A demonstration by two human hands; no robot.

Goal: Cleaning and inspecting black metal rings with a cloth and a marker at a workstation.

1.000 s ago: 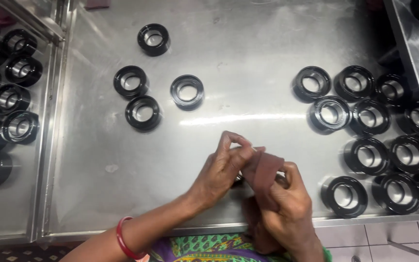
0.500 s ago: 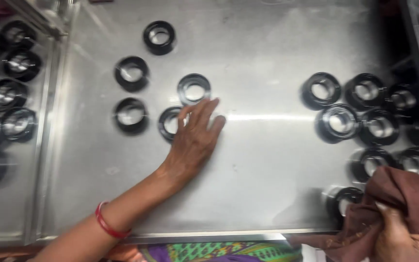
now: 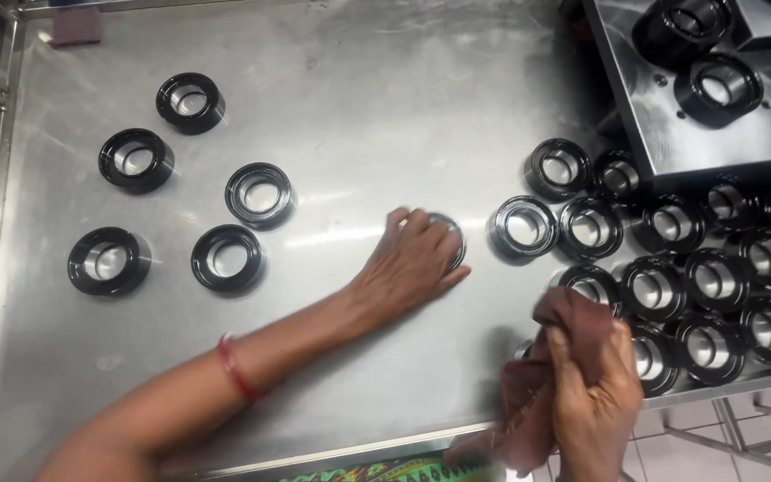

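1. Left hand (image 3: 414, 259) lies palm down on the steel table (image 3: 385, 107), fingers together and curled over a black ring (image 3: 453, 237) (only its right edge shows past the fingertips). Hand covers the ring; whether it actually grips it cannot be told.
2. Half a second ago this hand lay spread by the loose rings at the left; it has since crossed to the middle of the table, close to the packed cluster on the right.
3. Right hand (image 3: 595, 397) is closed around a crumpled brown cloth (image 3: 573, 330), low at the table's front edge, over the near rings of the cluster. It held the cloth in the earlier frame too, then nearer the right border.
4. Covered ring sits mid-table, just left of the nearest cluster ring (image 3: 525, 227), the two close but apart.
5. Five loose rings (image 3: 227, 257) stand well apart at the left, none touched.
6. A red bangle (image 3: 236, 370) circles the left wrist.
7. Raised metal plate (image 3: 716, 125) at upper right carries two more rings.
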